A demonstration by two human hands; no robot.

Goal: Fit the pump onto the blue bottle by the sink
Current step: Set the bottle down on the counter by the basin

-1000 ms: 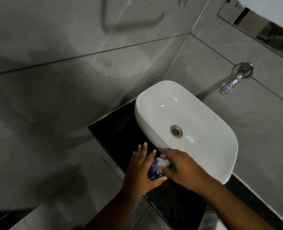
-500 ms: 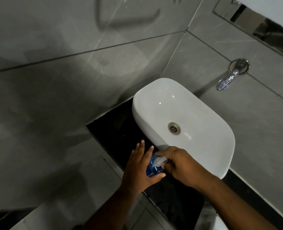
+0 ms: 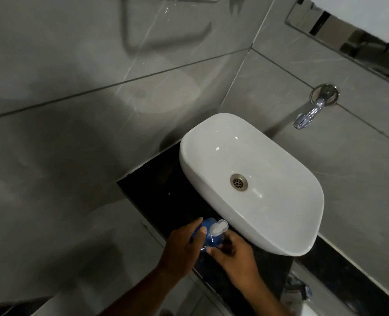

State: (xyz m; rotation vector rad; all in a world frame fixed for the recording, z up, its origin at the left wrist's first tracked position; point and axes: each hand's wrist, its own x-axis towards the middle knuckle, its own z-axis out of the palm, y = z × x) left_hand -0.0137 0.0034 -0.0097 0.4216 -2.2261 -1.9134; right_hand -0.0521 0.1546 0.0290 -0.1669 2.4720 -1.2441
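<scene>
A small blue bottle (image 3: pixel 210 238) stands on the black counter (image 3: pixel 164 190) just left of the white sink (image 3: pixel 268 215). A white pump head (image 3: pixel 218 226) sits on top of the bottle, its nozzle pointing toward the sink. My left hand (image 3: pixel 182 245) wraps around the bottle's left side, thumb across its front. My right hand (image 3: pixel 234 254) is at the bottle's lower right, fingers curled against its base; whether they grip it is hard to tell. The bottle's lower part is hidden by both hands.
A chrome tap (image 3: pixel 307 115) juts from the grey tiled wall above the sink's far right. The drain (image 3: pixel 238 182) sits mid-basin. A mirror edge (image 3: pixel 348 42) runs along the top right. The counter's front edge lies just under my wrists.
My right hand has come off the pump head and dropped to the bottle's lower right, so the white pump now shows fully. My left hand has closed more tightly round the bottle.
</scene>
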